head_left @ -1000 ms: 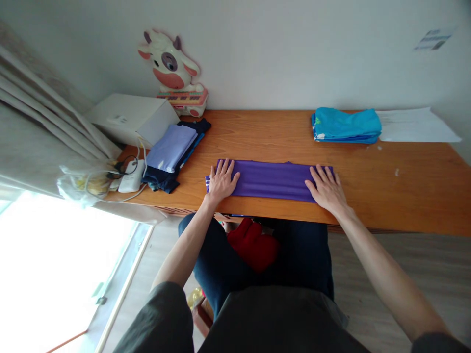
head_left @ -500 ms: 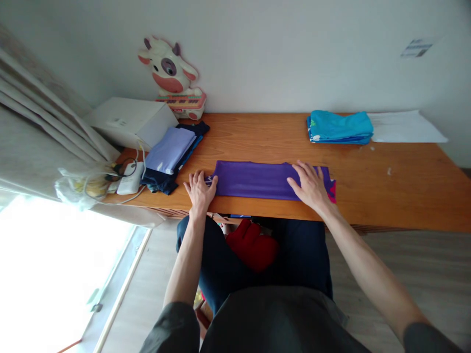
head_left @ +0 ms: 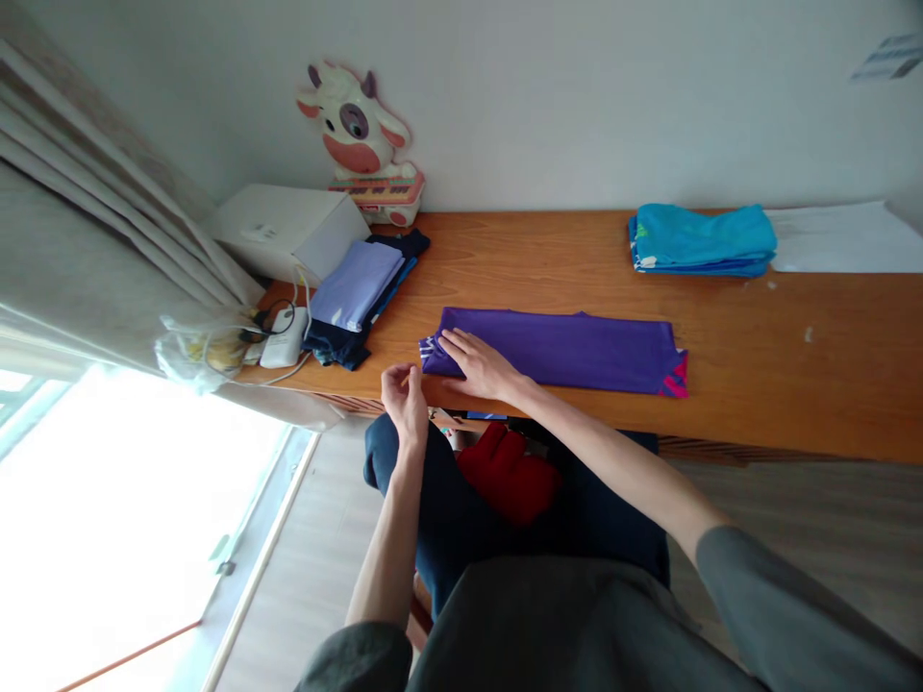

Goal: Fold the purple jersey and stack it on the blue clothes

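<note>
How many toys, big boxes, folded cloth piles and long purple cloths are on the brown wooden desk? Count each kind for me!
Cream-and-pink plastic cow toy: 1
Big white rectangular box: 1
Folded cloth piles: 2 (lavender-topped pile, turquoise-topped pile)
Long folded purple cloth: 1
Total: 5

Near the front edge of the bench point(head_left: 764, 375), we rest our right hand point(head_left: 477, 365) flat on the left end of the purple cloth point(head_left: 577, 350), our left hand point(head_left: 406, 399) curled just beside it. Teal cloth point(head_left: 707, 238) lies along the back edge.
</note>
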Demonstrator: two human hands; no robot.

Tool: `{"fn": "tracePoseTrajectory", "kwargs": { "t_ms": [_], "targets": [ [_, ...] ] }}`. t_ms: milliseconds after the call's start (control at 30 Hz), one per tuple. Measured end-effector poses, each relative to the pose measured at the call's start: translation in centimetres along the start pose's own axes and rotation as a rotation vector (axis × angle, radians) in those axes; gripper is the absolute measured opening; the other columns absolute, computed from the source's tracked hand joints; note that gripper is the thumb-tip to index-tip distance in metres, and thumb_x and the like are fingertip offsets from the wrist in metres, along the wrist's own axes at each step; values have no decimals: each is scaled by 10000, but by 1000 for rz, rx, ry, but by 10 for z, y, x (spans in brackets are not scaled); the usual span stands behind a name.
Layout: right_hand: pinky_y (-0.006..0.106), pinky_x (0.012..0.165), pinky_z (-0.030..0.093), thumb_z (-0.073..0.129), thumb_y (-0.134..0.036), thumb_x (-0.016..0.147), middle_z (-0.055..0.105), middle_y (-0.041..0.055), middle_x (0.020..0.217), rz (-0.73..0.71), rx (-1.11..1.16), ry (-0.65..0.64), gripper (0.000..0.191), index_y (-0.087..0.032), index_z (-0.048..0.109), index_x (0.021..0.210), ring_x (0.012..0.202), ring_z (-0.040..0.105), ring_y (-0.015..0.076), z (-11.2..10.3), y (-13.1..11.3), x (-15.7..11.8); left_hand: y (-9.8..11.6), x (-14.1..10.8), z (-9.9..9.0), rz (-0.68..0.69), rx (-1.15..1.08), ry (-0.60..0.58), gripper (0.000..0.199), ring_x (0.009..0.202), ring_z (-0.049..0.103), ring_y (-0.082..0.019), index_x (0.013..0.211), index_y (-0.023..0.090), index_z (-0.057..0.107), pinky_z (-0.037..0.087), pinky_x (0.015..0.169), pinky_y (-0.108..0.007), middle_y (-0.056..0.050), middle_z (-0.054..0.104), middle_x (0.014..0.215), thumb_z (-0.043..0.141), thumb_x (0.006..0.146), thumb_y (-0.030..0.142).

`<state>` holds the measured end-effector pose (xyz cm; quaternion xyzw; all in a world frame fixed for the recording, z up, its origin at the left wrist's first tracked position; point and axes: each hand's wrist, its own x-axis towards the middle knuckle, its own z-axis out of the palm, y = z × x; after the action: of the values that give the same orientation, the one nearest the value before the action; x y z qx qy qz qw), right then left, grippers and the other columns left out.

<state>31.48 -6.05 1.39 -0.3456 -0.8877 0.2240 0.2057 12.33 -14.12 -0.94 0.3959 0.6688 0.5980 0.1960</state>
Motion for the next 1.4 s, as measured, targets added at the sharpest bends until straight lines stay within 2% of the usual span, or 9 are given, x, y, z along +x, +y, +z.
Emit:
{"fn": "tracePoseTrajectory", "kwargs": {
  "t_ms": [200,333,433,633,833,1000,1133,1267,1400],
  "targets": [
    [617,1570,189,811,-665,1093,307,232,1987,-23,-57,-64,1107,-76,378,1924,1880,280,433,35,-9,0,-7,-82,-17,-252,-352,0,262,1040,844,-232,1092,323,645,693,1085,-440,-20,769,1067,789,1020,530],
    [572,1576,205,789,-465,1119,296,209,1993,-94,-51,-94,992,-94,367,1936,1881,287,391,42,-26,-28,-16,-127,-13,-477,-471,-55,354,909,847,-226,983,327,686,712,929,-412,-14,773,973,871,933,625],
    [562,1572,244,710,-335,1148,332,180,1982,-116,-28,-99,875,-125,391,1936,1878,303,359,48,-41,-42,-17,-141,-10,-590,-531,-106,410,1108,899,-293,1091,364,814,735,951,-450,-60,863,1130,863,915,731],
    [550,1580,221,684,-375,1168,358,133,1979,-177,130,-111,886,-171,344,1961,1875,326,310,51,-66,-58,-10,-117,-10,-461,-520,-151,585,1745,576,-325,1605,544,766,615,1369,-554,7,719,1750,610,1082,753],
    [612,1522,376,452,-653,1243,248,-44,2024,-10,606,33,873,-427,89,2004,1882,310,280,28,-63,-100,-7,-103,-19,-410,-372,35,329,1582,745,-342,1362,510,866,643,1351,-588,17,836,1554,769,1052,563],
    [690,1504,345,-155,-795,1120,144,56,2061,225,981,323,1055,-229,-53,2006,1912,201,301,-4,-16,-120,0,-80,-34,-375,-458,-9,249,1562,756,-305,1257,553,872,643,1337,-624,93,863,1482,689,1095,502],
    [684,1528,273,128,-930,1111,336,67,2022,449,1449,575,1084,-303,275,1983,1891,288,316,-9,-1,-107,10,-38,-33,-384,-692,123,243,1511,776,-291,1231,421,880,619,1334,-551,47,898,1394,764,1018,443],
    [556,1523,326,528,-908,1075,560,40,1901,538,1879,784,822,-364,707,1664,1808,468,296,-3,-14,-86,50,-15,-9,-331,-978,281,309,1416,794,-232,1212,290,845,575,1334,-420,47,901,1311,850,904,323],
    [600,1513,343,609,-907,1003,645,46,1829,537,1944,776,796,-366,752,1569,1785,506,338,-24,-26,-89,107,-54,35,-157,-908,-123,348,1542,740,-339,1330,314,845,577,1347,-525,-34,819,1596,835,1023,477]
  ]
}}
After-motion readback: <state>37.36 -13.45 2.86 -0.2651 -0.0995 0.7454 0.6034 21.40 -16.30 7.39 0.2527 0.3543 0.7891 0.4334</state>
